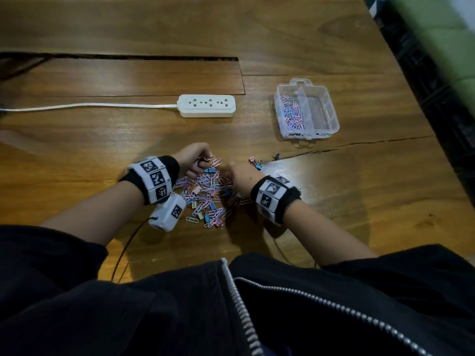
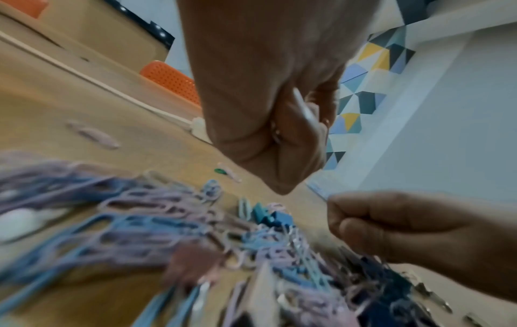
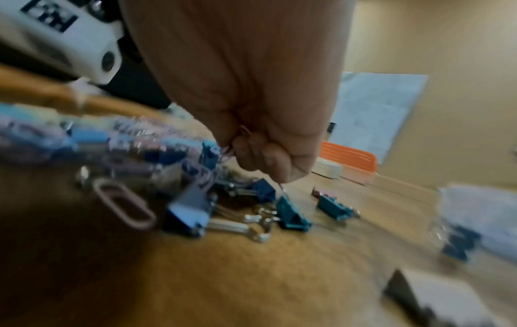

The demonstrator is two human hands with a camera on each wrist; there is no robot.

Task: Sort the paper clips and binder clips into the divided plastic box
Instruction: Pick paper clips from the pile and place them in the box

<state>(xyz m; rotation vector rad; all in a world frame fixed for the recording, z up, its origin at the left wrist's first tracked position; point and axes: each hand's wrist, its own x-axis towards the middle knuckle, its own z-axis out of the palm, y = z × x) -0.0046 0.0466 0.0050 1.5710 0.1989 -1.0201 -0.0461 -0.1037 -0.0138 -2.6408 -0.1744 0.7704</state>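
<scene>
A heap of pastel paper clips and small binder clips (image 1: 205,196) lies on the wooden table in front of me. My left hand (image 1: 196,159) hovers at the heap's far left edge as a fist, holding a bunch of paper clips (image 2: 277,132); a pink one sticks out. My right hand (image 1: 237,176) is at the heap's right side, fingers curled round some thin paper clips (image 3: 226,150), just above a teal binder clip (image 3: 292,213). The clear divided box (image 1: 331,109) stands far right, with paper clips (image 1: 293,114) in its left compartment and nothing in its right one.
A white power strip (image 1: 207,105) with its cord running left lies beyond the heap. A few stray binder clips (image 1: 255,161) sit between the heap and the box. A crack crosses the table near the box. The table's right edge runs diagonally.
</scene>
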